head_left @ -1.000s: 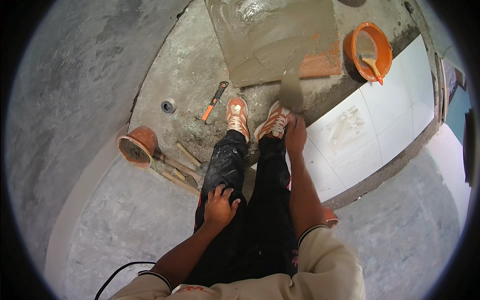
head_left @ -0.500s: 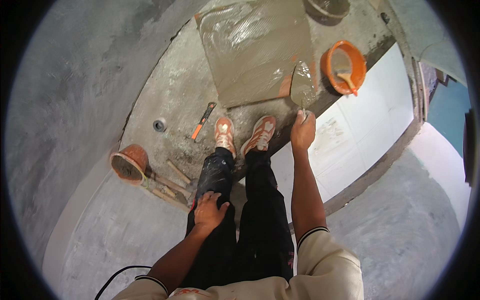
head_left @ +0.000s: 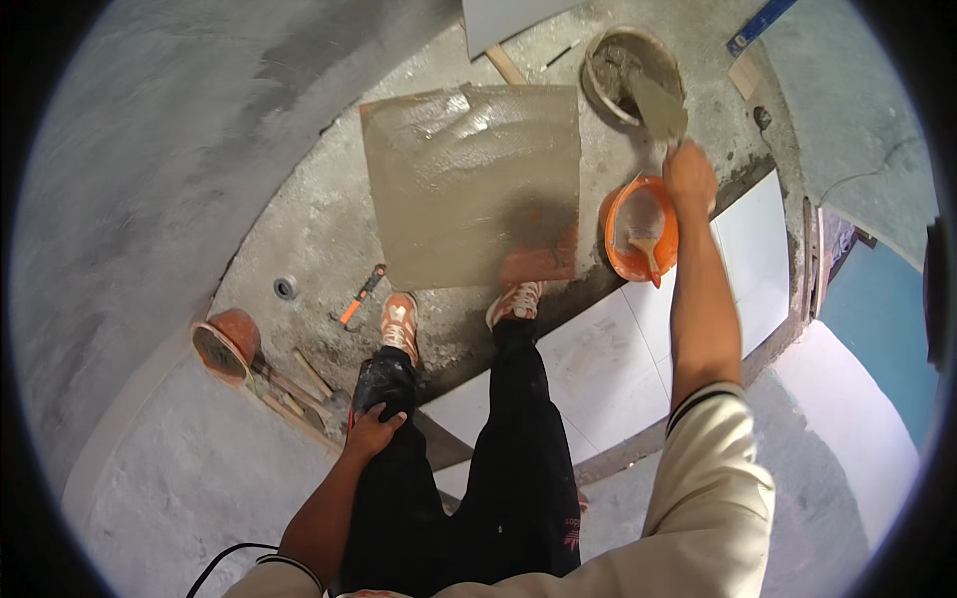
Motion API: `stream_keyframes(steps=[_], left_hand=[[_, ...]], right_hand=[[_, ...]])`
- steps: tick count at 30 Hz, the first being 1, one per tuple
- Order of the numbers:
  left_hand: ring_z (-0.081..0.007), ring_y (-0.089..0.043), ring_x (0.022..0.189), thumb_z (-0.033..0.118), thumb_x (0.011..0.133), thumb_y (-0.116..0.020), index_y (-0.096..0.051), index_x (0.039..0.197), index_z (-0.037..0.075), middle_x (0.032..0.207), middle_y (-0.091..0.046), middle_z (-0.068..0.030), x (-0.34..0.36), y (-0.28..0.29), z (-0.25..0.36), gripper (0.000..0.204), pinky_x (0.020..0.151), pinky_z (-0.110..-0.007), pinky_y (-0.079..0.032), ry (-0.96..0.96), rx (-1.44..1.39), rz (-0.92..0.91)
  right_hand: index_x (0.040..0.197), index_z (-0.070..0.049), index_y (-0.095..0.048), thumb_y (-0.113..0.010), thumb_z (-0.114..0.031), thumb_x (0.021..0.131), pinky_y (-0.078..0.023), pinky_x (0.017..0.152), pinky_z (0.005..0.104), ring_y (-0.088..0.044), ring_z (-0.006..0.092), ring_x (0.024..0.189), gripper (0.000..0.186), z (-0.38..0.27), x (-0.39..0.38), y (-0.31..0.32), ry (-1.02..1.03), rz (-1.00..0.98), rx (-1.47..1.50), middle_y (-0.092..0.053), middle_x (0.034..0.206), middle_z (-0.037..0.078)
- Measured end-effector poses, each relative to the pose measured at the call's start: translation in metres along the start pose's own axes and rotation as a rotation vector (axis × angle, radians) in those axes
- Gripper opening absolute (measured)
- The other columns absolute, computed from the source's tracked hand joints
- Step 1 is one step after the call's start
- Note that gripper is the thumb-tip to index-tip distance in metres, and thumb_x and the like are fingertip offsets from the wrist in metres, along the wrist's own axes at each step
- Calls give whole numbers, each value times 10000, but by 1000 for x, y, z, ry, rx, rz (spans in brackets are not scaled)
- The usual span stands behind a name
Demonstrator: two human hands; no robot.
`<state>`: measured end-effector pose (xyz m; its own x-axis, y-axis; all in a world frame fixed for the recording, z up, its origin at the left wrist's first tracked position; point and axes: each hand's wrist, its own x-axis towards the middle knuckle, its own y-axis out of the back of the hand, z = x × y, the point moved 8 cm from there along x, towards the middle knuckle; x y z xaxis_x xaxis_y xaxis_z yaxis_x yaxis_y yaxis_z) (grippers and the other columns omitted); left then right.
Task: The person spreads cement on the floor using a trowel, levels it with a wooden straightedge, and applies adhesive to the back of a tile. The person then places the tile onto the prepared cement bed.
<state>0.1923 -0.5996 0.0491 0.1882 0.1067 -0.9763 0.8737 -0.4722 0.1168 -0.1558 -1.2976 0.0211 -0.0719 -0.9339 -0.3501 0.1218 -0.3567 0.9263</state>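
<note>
Two hands part ways: the right hand (head_left: 690, 175), fingers clamped on a trowel (head_left: 658, 108) whose blade points ahead into the mortar pan (head_left: 598, 85), reaches far forward, while the left hand (head_left: 374, 431) rests loosely curled on the knee.

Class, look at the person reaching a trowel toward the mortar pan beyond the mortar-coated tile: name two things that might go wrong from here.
1. The right hand stretches the steel trowel far forward to the round grey mortar pan; mortar may drip into the orange plastic bowl below.
2. Both shoes stand at the edge of the wet mortar-coated square tile; a forward lean may smear it.
</note>
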Motion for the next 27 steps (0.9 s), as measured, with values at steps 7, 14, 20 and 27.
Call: stream_keyframes(steps=[7,14,20,27], left_hand=[[-615,-408,1441,652,883,-699,-426,1623,253,1676,-219,-349,-33,-59,33,884,1168,-629,-412,143,1,67],[-615,-400,1440,614,891,-709,-444,1608,279,1687,-215,-313,-53,-78,54,834,1151,-646,-416,204,-39,123],[-608,-415,1433,606,895,-710,-448,1606,283,1695,-214,-295,-59,-68,65,824,1150,-642,-418,216,-41,121],[-609,-426,1421,602,896,-712,-454,1600,286,1694,-212,-296,-52,-64,60,814,1150,-640,-417,214,-18,108]], right_hand=[[1185,-57,-775,-498,-241,1034,-577,967,497,-728,391,1158,366,-29,135,-42,159,103,-130,-748,1241,202],[1170,-67,-778,-441,-227,1056,-579,962,493,-724,393,1167,390,-34,124,-58,145,10,-136,-743,1257,199],[1134,-70,-788,-490,-259,1062,-557,990,516,-712,394,1185,360,-30,117,-51,236,-73,-170,-740,1263,193],[1132,-45,-775,-545,-402,1066,-554,986,520,-711,423,1143,430,-47,115,-48,228,-123,-68,-757,1184,222]])
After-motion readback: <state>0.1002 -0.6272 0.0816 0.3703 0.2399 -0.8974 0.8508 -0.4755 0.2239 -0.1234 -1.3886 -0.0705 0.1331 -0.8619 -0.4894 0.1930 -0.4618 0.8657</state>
